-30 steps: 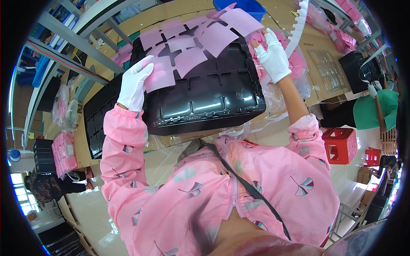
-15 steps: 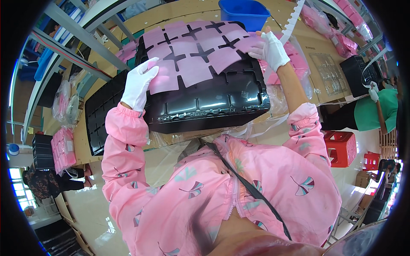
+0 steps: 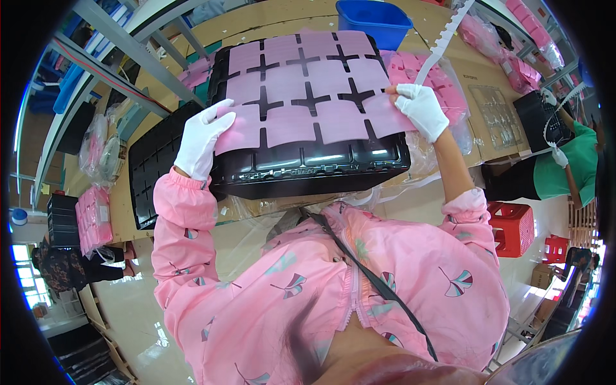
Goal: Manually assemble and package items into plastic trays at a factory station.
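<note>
A thin pink foam sheet [image 3: 280,122] with cross-shaped cutouts lies over a stack of black plastic trays [image 3: 308,181]. Black shows through the crosses, and the sheet's near edge stops short of the front of the top tray. My left hand [image 3: 200,140], in a white glove, pinches the sheet's near left corner between thumb and fingers. At the near right corner, my gloved right hand [image 3: 420,112] grips the sheet too, some bare fingertips sticking out of the glove. Both corners are partly hidden by my fingers.
A blue bin [image 3: 374,23] stands behind the trays. More pink sheets [image 3: 428,77] in clear plastic lie to the right, beside a white notched strip [image 3: 444,38]. Another black tray [image 3: 146,173] leans at the left. A co-worker in green [image 3: 564,163] and a red stool [image 3: 511,229] are at the right.
The sheet has come toward me and now lies flatter and straighter over the top tray. My right hand has moved down and nearer with its corner; my left hand has shifted slightly.
</note>
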A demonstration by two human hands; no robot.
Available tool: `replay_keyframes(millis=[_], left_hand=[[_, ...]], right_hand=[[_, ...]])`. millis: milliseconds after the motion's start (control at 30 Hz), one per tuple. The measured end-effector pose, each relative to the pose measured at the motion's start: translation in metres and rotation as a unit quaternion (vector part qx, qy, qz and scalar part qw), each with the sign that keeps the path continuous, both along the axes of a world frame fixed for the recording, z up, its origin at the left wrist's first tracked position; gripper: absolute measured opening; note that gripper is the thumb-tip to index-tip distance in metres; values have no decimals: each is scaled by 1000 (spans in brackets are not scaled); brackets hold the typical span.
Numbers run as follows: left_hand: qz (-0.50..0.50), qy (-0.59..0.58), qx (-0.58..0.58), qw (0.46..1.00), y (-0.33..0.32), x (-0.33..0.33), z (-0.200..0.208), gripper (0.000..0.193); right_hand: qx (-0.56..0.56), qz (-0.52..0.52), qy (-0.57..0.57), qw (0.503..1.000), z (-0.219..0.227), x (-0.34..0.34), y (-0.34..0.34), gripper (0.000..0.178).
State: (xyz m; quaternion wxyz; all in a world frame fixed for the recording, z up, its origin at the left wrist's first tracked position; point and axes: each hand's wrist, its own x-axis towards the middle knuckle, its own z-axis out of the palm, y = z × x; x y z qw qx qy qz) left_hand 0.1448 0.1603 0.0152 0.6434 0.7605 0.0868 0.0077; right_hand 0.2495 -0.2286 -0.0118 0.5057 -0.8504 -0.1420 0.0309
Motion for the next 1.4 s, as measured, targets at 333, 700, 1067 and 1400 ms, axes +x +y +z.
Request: replay_keyframes(millis=[333, 700, 1067, 1400], left_hand=[[-9, 25, 27, 999, 8, -9, -3, 41], [-10, 24, 50, 998, 11, -14, 0, 44], [-5, 1, 34, 999, 10, -13, -2, 44], [-3, -2, 139, 990, 11, -16, -2, 49]], right_hand=[[-44, 39, 19, 998, 5, -19, 8, 21], [-56, 37, 36, 997, 7, -21, 15, 19], [-86, 50, 39, 994, 14, -21, 16, 20], [-105, 64, 57, 991, 16, -16, 18, 23]])
